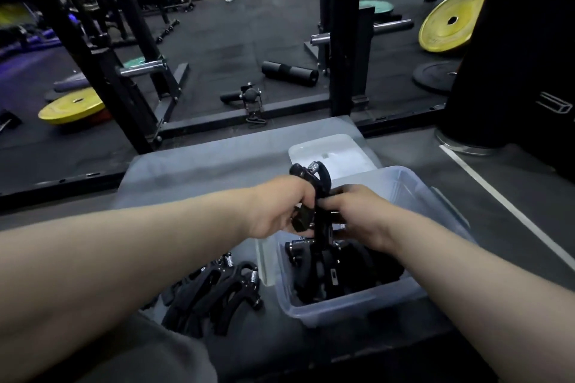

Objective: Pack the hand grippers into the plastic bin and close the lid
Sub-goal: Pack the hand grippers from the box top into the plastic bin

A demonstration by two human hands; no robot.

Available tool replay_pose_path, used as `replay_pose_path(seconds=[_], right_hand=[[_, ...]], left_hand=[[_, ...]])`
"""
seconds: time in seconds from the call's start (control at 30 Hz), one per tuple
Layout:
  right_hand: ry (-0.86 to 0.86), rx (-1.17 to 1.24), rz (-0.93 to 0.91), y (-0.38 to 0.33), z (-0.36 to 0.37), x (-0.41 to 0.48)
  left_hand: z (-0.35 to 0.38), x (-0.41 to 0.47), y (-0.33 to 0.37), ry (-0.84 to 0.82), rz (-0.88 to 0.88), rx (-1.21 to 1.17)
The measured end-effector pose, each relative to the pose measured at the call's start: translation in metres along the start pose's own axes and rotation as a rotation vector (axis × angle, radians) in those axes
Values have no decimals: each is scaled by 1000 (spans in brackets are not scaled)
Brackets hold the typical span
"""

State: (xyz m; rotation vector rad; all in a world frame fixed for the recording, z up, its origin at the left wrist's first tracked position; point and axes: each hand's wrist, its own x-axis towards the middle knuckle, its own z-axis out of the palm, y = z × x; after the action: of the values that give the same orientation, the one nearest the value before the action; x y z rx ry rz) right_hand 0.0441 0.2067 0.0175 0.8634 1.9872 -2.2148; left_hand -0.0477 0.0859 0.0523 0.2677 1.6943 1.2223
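A clear plastic bin (348,308) stands on the grey bench, with several black hand grippers (339,270) lying inside it. Just above the bin's left part, my left hand (277,208) is closed around a black hand gripper (311,179) whose spring end sticks up. My right hand (357,214) grips the same cluster of black handles from the right, over the bin. Whether it holds a second gripper is hidden by the fingers. A pile of loose hand grippers (214,295) lies on the bench to the left of the bin. The white lid (329,152) lies flat behind the bin.
The grey padded bench (193,165) ends just beyond the lid. Behind it stand black rack uprights (342,40) and a floor frame. Yellow weight plates (73,106), a foam roller (289,73) and a bar attachment lie on the dark floor. A large black bag (513,71) stands at the right.
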Motion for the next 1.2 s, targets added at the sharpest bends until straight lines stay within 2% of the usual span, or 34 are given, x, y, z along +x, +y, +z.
replay_pose_path(seconds=[0.17, 0.23, 0.3, 0.33, 0.4, 0.47, 0.53, 0.77, 0.93, 1.13, 1.2], right_hand=[[122, -93, -21, 17, -12, 0], [232, -277, -62, 18, -22, 4], [302, -531, -46, 17, -35, 6], [284, -625, -11, 17, -39, 5], [197, -719, 75, 20, -40, 2], [150, -747, 115, 25, -34, 0], [152, -753, 92, 29, -23, 2], [193, -961, 11, 43, 7, 8], [145, -1063, -30, 45, 13, 5], [-19, -1225, 11, 46, 12, 1], [-16, -1255, 35, 46, 11, 1]], left_hand=[[6, 3, -2, 3, -16, 96], [4, 7, -2, 37, -23, 197], [-5, 16, -3, 171, 47, 337], [-13, 20, -5, 236, 114, 454], [-33, 24, -7, 287, 261, 866], [-45, 24, -9, 240, 356, 1274], [-50, 23, -13, 166, 408, 1448], [-44, 25, -26, 116, 369, 1495], [-49, 23, -26, 81, 356, 1572], [-54, 23, -23, 59, 368, 1554], [-55, 24, -24, 53, 379, 1564]])
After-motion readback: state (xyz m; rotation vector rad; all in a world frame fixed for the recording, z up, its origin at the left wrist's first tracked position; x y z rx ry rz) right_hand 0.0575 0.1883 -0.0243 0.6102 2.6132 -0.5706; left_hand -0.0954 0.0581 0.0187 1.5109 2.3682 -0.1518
